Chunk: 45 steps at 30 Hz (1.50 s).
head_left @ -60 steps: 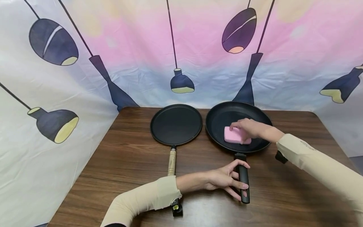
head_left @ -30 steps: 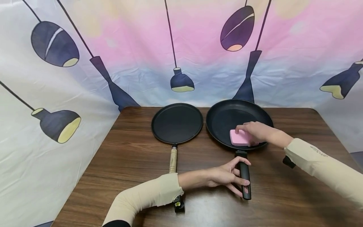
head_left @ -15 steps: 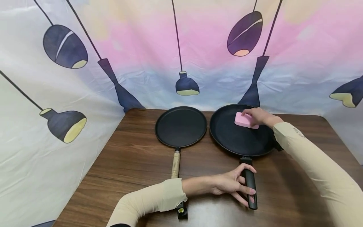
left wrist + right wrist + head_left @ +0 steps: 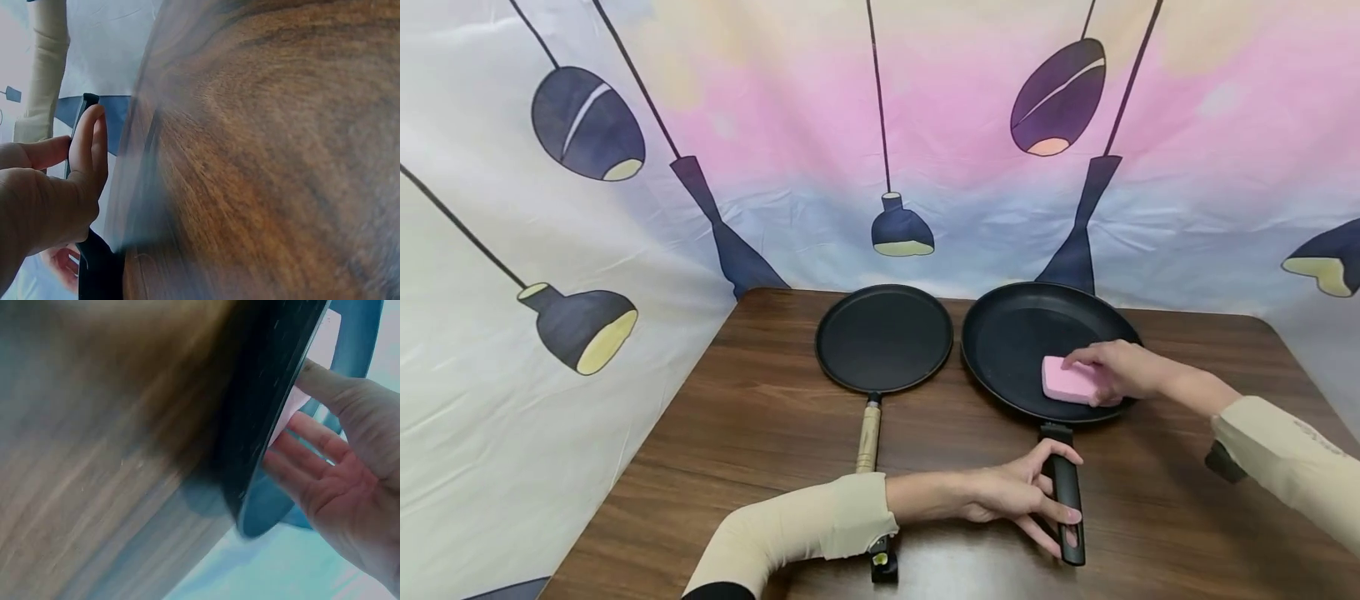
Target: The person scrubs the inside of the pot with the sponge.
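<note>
A black frying pan [image 4: 1011,333] sits on the brown wooden table [image 4: 760,450], its black handle [image 4: 1070,533] pointing toward me. My left hand [image 4: 1045,493] grips that handle, thumb over the top and fingers underneath. In the left wrist view, the fingers [image 4: 87,147] lie along the handle [image 4: 97,272]. My right hand [image 4: 1105,372] holds a pink sponge [image 4: 1063,381] against the pan's inner surface near its front right rim. The right wrist view shows the pan rim [image 4: 269,400] edge-on, with the sponge [image 4: 287,412] between my thumb and fingers [image 4: 300,447].
A flat black griddle pan [image 4: 883,337] with a wooden handle [image 4: 868,437] lies just left of the frying pan, nearly touching it. A cloth backdrop printed with lamps [image 4: 587,125] encloses the table's far and left sides. The table's left part is bare wood.
My right hand slid the sponge from the pan's far side to its near right edge. Earlier it moved around the pan bottom. The left hand kept hold of the handle.
</note>
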Tool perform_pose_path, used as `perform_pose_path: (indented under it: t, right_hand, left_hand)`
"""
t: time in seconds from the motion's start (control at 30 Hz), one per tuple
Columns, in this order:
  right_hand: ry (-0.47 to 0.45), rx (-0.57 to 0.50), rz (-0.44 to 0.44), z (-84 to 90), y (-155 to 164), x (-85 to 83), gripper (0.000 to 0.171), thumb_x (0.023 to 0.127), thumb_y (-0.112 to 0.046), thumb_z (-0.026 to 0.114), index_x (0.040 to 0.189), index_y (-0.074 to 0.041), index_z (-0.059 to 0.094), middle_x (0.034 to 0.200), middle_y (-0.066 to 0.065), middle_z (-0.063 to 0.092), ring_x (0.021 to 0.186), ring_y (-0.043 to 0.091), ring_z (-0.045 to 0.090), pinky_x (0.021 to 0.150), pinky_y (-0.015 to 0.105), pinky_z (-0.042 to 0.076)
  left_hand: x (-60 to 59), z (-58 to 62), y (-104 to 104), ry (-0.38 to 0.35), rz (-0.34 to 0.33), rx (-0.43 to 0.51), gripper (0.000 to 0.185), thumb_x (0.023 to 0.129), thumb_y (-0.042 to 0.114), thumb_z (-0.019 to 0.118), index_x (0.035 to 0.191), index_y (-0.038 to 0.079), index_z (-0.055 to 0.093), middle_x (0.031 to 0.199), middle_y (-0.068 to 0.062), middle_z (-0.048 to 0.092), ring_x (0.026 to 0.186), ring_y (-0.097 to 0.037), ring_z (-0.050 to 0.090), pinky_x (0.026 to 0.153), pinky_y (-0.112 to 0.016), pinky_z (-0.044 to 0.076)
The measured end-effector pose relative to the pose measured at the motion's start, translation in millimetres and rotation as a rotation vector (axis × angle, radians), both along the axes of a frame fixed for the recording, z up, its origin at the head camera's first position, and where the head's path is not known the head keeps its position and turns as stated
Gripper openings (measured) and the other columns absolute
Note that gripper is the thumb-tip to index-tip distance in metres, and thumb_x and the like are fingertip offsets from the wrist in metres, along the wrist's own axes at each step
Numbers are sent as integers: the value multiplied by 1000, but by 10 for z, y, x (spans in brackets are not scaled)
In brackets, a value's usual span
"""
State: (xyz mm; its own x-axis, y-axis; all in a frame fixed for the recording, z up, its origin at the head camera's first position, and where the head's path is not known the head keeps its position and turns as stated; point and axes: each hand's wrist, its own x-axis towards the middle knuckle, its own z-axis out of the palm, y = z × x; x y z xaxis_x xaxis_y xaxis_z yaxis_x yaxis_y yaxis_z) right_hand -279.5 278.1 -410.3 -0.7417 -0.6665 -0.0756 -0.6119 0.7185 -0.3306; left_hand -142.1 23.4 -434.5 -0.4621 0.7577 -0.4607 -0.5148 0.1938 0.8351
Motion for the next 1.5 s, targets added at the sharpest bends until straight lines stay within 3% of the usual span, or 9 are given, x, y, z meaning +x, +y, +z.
perform_pose_path:
  t: [0.07, 0.17, 0.4, 0.6, 0.87, 1.13, 1.33, 1.43, 1.5]
  right_hand:
    - [29, -10, 22, 0, -27, 38, 52, 73, -10, 90, 120, -16, 67, 112, 10, 70, 88, 20, 59, 73, 34, 52]
    - [67, -3, 30, 5, -75, -72, 54, 71, -7, 90, 119, -14, 66, 109, 13, 70, 87, 22, 59, 72, 37, 54]
    - [84, 66, -191, 2, -1, -447, 53, 76, -2, 84, 126, -4, 65, 110, 26, 68, 85, 31, 60, 75, 49, 56]
    - [24, 114, -245, 29, -2, -408, 55, 79, -2, 83, 130, -3, 62, 107, 24, 67, 84, 29, 58, 72, 46, 56]
    - [-58, 138, -121, 89, -2, -107, 56, 77, -8, 87, 127, -8, 61, 86, 7, 61, 73, 20, 51, 63, 32, 47]
    - [-95, 99, 14, 122, -156, 53, 54, 77, -12, 89, 124, -15, 62, 113, 12, 68, 87, 21, 57, 71, 33, 51]
    - [-152, 72, 71, 161, -404, 146, 52, 80, -15, 87, 127, -17, 64, 109, 5, 67, 85, 16, 54, 72, 27, 47]
    - [-211, 53, 71, 190, -450, 145, 52, 84, -17, 85, 130, -15, 63, 102, 4, 64, 81, 15, 51, 68, 25, 44]
    - [-263, 37, 76, 213, -443, 132, 51, 86, -18, 83, 133, -13, 62, 106, 6, 65, 85, 15, 53, 70, 26, 47]
  left_hand:
    - [3, -1, 2, 3, 5, 1, 55, 99, -7, 59, 130, 35, 42, 94, -11, 66, 111, -55, 65, 90, -56, 61]
    - [-2, -2, -9, 2, 13, 11, 56, 99, -8, 58, 131, 34, 41, 95, -11, 65, 112, -57, 64, 90, -58, 60]
    - [19, 0, 0, 3, 17, 20, 56, 99, -7, 58, 132, 36, 41, 95, -9, 66, 112, -55, 65, 90, -56, 61]
    - [63, 4, 0, 24, 42, 13, 57, 98, -8, 60, 130, 36, 43, 93, -9, 66, 106, -52, 68, 86, -54, 63]
    - [82, 20, -4, 39, 65, 3, 57, 98, -9, 60, 132, 32, 43, 88, -10, 67, 100, -49, 71, 82, -52, 64]
    - [76, 18, 17, 33, 80, 2, 57, 97, -11, 59, 130, 33, 43, 88, -11, 66, 102, -50, 70, 86, -55, 62]
    - [38, 15, -12, 46, 82, 13, 58, 97, -10, 59, 134, 31, 42, 89, -10, 66, 101, -50, 70, 85, -56, 62]
    - [28, 23, -27, 53, 81, 19, 58, 97, -11, 59, 135, 29, 41, 89, -10, 65, 103, -53, 69, 84, -56, 63]
    - [25, 27, -35, 55, 78, 23, 57, 97, -11, 59, 134, 29, 41, 88, -10, 65, 105, -54, 68, 84, -55, 63]
